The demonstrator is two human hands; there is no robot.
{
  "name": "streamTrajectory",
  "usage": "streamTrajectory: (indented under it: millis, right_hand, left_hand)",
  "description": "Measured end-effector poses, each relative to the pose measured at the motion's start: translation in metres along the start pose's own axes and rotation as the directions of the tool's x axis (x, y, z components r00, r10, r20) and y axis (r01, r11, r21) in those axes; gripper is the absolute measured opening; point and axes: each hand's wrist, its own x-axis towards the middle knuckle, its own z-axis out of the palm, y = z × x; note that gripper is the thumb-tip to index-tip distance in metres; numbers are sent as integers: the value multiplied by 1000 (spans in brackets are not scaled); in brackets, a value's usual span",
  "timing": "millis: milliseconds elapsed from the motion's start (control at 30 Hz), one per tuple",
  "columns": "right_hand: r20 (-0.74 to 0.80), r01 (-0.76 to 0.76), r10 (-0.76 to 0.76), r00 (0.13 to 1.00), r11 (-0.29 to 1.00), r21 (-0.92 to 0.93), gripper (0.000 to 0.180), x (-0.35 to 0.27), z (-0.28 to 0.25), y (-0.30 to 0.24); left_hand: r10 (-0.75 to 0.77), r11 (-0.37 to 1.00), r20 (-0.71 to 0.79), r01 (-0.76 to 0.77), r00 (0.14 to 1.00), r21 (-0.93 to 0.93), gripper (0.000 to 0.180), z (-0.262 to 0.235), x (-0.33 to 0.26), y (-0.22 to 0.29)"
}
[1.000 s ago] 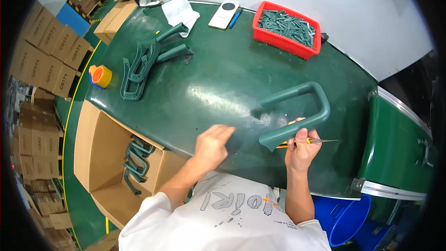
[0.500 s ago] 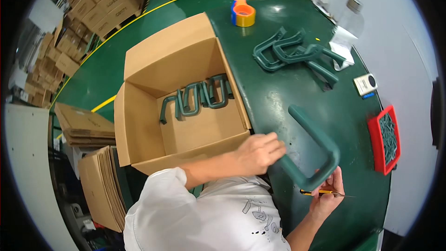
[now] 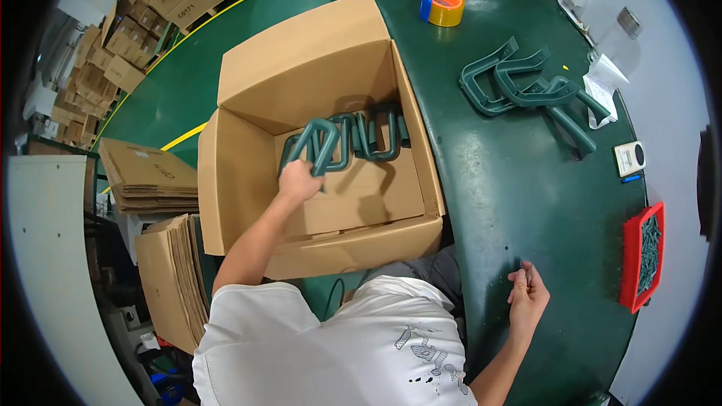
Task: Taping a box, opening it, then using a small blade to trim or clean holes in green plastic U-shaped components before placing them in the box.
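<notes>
In my left hand (image 3: 299,180) is a green U-shaped handle (image 3: 328,152), held over the inside of an open cardboard box (image 3: 248,173). Beneath and beside it, several more green handles (image 3: 383,156) stand in a row along the box's far side. My right hand (image 3: 529,293) is over the green table (image 3: 556,225), its thumb and fingers curled together at the tips. What they hold, if anything, is hidden. Farther back on the table lie a few more green handle pieces (image 3: 538,96), tangled together.
An orange and blue tape dispenser (image 3: 444,9) stands at the table's far edge. On the right a red tray (image 3: 630,263) holds small green pieces, near a white device (image 3: 629,158) and crumpled paper (image 3: 603,83). Flattened cartons (image 3: 162,271) lean left of the box.
My left hand has carried the handle from above the table leftward into the box. My right hand has let go of the handle; the yellow knife seen in it earlier no longer shows.
</notes>
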Motion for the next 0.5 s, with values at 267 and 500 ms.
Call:
streamTrajectory:
  millis: [267,500]
  right_hand:
    - [2,4,-4,1000,1000,-12,31,11,-4,19]
    - [-47,38,-41,998,997,-62,32,8,1,21]
  left_hand:
    - [538,484,461,-707,706,516,11,33,48,-147]
    - [609,382,491,-773,623,507,11,61,91,-190]
